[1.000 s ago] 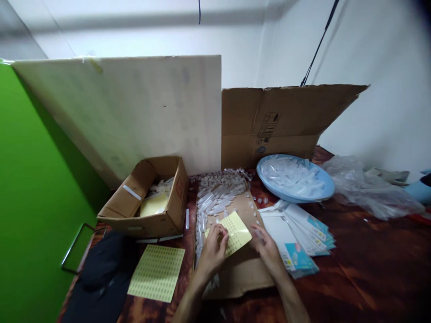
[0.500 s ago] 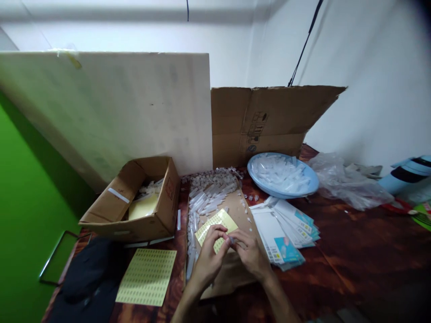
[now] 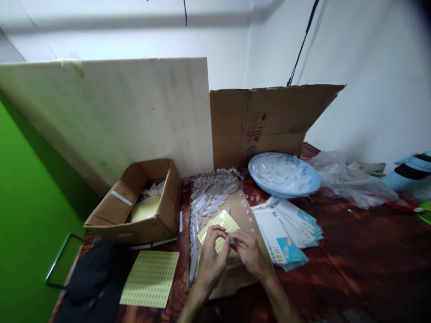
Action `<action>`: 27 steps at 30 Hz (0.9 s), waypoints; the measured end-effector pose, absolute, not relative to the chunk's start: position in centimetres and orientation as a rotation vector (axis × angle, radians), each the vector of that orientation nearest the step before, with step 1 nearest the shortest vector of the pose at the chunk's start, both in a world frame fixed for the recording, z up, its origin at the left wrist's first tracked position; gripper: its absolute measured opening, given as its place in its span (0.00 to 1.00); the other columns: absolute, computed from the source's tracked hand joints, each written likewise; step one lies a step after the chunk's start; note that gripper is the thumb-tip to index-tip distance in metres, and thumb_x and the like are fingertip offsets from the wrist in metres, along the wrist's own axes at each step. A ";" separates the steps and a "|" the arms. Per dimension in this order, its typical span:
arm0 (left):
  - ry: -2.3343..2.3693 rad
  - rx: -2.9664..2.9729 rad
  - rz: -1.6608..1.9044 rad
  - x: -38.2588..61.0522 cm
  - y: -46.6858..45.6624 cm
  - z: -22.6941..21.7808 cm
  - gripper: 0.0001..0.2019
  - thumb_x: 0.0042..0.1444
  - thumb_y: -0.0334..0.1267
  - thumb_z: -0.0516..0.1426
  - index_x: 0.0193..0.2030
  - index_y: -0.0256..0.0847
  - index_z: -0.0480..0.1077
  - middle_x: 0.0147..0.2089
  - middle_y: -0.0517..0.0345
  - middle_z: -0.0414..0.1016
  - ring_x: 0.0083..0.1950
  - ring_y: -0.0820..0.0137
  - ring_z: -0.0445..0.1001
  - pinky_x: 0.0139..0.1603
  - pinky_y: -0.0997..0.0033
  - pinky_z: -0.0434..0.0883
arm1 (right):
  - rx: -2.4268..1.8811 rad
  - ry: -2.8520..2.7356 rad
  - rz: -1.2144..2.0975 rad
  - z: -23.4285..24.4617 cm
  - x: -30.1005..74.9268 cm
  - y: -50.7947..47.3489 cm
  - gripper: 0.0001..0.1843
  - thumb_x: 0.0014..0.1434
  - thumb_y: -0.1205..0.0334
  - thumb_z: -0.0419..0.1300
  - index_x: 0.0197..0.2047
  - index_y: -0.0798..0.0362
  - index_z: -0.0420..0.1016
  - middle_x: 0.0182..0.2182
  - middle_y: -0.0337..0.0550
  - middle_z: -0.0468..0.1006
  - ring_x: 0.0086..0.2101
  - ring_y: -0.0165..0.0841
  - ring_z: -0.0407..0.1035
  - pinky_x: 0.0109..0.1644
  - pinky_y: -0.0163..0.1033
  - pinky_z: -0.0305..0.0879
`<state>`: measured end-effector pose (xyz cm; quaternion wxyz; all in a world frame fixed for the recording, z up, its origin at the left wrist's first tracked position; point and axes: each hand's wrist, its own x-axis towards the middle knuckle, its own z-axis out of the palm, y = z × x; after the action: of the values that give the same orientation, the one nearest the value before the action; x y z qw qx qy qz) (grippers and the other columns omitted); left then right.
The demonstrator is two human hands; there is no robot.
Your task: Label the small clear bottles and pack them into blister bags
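Note:
Over the cardboard sheet [image 3: 232, 278], my left hand [image 3: 213, 255] and my right hand [image 3: 252, 255] meet with bent fingers. A small, shiny, see-through plastic piece [image 3: 232, 241] is pinched between their fingertips; its exact kind is too small to tell. Just beyond my fingers, partly covered by them, lies a yellow sheet of small printed stickers [image 3: 226, 219]. Clear plastic tubes [image 3: 206, 202] and many tiny clear pieces [image 3: 218, 179] are heaped at the cardboard's far end and along its left side.
To the left are an open cardboard box [image 3: 134, 231], a second sticker sheet [image 3: 150, 278] and a black cloth item [image 3: 96, 278]. On the right stand a blue basin [image 3: 283, 195] of clear plastic pieces, printed packets [image 3: 289, 251], a plastic bag [image 3: 353, 184] and a blue bottle [image 3: 409, 175].
The view has shifted slightly. My hands stay together at the same spot, and the small plastic piece now shows a little more between my fingertips.

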<state>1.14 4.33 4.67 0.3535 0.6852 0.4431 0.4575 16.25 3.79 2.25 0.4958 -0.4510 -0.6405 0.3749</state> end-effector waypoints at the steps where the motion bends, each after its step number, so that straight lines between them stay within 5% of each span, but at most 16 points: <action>1: 1.151 1.758 1.201 1.3 4.3 4.5 0.05 0.64 0.38 0.55 0.39 0.42 0.70 0.48 0.50 0.71 0.55 0.60 0.71 0.58 0.58 0.68 | -1.093 -1.553 0.921 2.2 16.3 3.8 0.13 0.66 0.56 0.57 0.44 0.49 0.82 0.38 0.46 0.81 0.39 0.39 0.74 0.43 0.39 0.68; 6: 1.134 1.501 1.224 0.4 4.7 4.5 0.11 0.63 0.43 0.58 0.50 0.43 0.68 0.48 0.52 0.75 0.49 0.63 0.77 0.52 0.62 0.73 | -1.132 -1.575 0.966 2.7 16.8 3.2 0.13 0.66 0.52 0.58 0.41 0.50 0.79 0.37 0.44 0.80 0.39 0.39 0.73 0.44 0.38 0.66; 16: 1.316 1.332 1.377 -4.2 5.7 4.7 0.16 0.61 0.51 0.59 0.47 0.41 0.71 0.42 0.53 0.78 0.45 0.63 0.78 0.49 0.65 0.72 | -1.389 -1.423 0.762 1.3 20.5 2.1 0.25 0.67 0.46 0.47 0.22 0.49 0.60 0.20 0.35 0.61 0.24 0.33 0.60 0.29 0.37 0.53; 20: 1.360 1.290 1.338 -5.3 4.7 3.5 0.16 0.62 0.51 0.58 0.49 0.42 0.70 0.43 0.54 0.78 0.46 0.64 0.78 0.49 0.66 0.71 | -1.790 -1.412 0.448 0.4 24.9 2.4 0.21 0.66 0.47 0.47 0.26 0.49 0.65 0.22 0.38 0.69 0.26 0.36 0.65 0.31 0.39 0.57; 22: 1.374 1.262 1.339 -5.7 4.4 3.0 0.17 0.62 0.51 0.58 0.49 0.41 0.70 0.43 0.52 0.78 0.45 0.63 0.78 0.49 0.66 0.71 | -2.045 -1.378 0.195 -0.4 27.1 2.2 0.17 0.63 0.46 0.52 0.36 0.49 0.72 0.32 0.45 0.77 0.31 0.41 0.71 0.32 0.40 0.60; 24: 1.379 1.245 1.342 -5.9 4.4 2.8 0.18 0.61 0.52 0.59 0.48 0.40 0.70 0.43 0.52 0.78 0.45 0.62 0.78 0.49 0.65 0.71 | -2.280 -1.385 0.037 -1.7 29.1 1.8 0.22 0.60 0.42 0.55 0.45 0.51 0.72 0.43 0.54 0.77 0.33 0.45 0.74 0.30 0.42 0.61; 27: 1.370 1.250 1.329 -5.7 4.4 2.8 0.18 0.61 0.52 0.58 0.48 0.40 0.70 0.42 0.52 0.78 0.45 0.62 0.78 0.49 0.65 0.71 | -2.475 -1.358 0.100 -3.5 31.9 0.8 0.26 0.57 0.38 0.57 0.42 0.53 0.72 0.41 0.58 0.78 0.33 0.47 0.75 0.30 0.43 0.63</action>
<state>-5.70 4.42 2.78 0.4170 0.4981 0.5456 0.5294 31.88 0.83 -3.46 0.1578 -0.8652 -0.4747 0.0351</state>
